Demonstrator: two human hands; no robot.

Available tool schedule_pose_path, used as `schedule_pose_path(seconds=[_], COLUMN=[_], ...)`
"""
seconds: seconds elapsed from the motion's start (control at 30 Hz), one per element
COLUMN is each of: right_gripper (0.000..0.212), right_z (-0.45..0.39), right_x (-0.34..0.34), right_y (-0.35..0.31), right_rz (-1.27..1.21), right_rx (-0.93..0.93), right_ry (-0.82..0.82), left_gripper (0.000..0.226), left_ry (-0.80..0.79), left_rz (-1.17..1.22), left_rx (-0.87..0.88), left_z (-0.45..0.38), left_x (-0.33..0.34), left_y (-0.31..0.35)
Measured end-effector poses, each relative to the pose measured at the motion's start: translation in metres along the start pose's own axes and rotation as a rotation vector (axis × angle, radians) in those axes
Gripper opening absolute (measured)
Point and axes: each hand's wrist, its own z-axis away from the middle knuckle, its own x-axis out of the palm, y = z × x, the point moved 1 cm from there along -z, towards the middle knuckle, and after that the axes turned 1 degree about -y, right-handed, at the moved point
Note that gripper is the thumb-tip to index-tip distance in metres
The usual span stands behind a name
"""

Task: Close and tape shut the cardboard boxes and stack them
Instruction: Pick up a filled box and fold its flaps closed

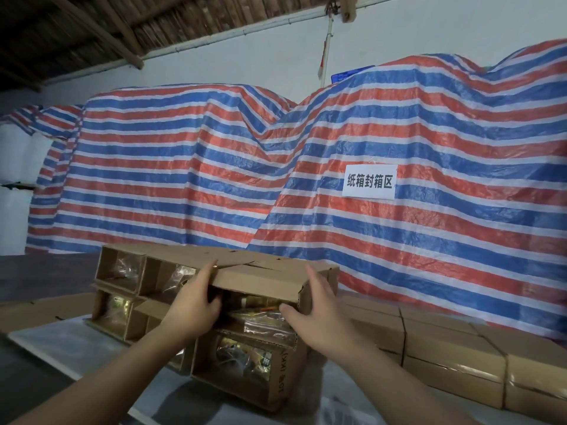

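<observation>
Both hands, left hand (196,305) and right hand (319,314), gripping top cardboard box (260,276) on open boxes (122,289), white table (76,345), striped tarp (306,167) behind, wooden roof (92,23) above.

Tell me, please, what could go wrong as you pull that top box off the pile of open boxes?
The top box faces the person with its mouth open, so its plastic-wrapped contents could slide out. The left hand and right hand grip only its edges, so a flap might bend. The open boxes beneath could shift.
</observation>
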Motion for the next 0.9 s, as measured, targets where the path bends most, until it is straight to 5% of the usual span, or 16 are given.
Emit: schedule_pose_path(seconds=[0.2,0.37,0.47,0.6,0.73,0.9], right_gripper=[0.046,0.030,0.028,0.025,0.009,0.019], right_z=[-0.007,-0.005,0.001,0.017,0.043,0.088], right_x=[0.022,-0.020,-0.064,-0.126,-0.169,-0.192], right_y=[-0.006,-0.014,-0.026,-0.027,0.007,0.074], right_rz=[0.048,-0.045,-0.019,0.009,-0.090,-0.159], right_rx=[-0.016,0.063,0.135,0.265,0.489,0.793], right_ry=[0.165,0.252,0.233,0.166,0.142,0.171], left_gripper=[0.083,0.033,0.025,0.007,0.013,0.019], left_ry=[0.065,0.061,0.051,-0.157,-0.368,-0.513], left_rz=[0.131,0.251,0.441,0.801,0.896,1.018], left_rx=[-0.181,-0.105,-0.122,-0.311,-0.437,-0.688], left_z=[0.008,0.010,0.004,0.000,0.012,0.049], left_x=[-0.001,-0.013,-0.018,-0.008,0.030,0.105], left_y=[0.009,0.050,0.095,0.144,0.173,0.196])
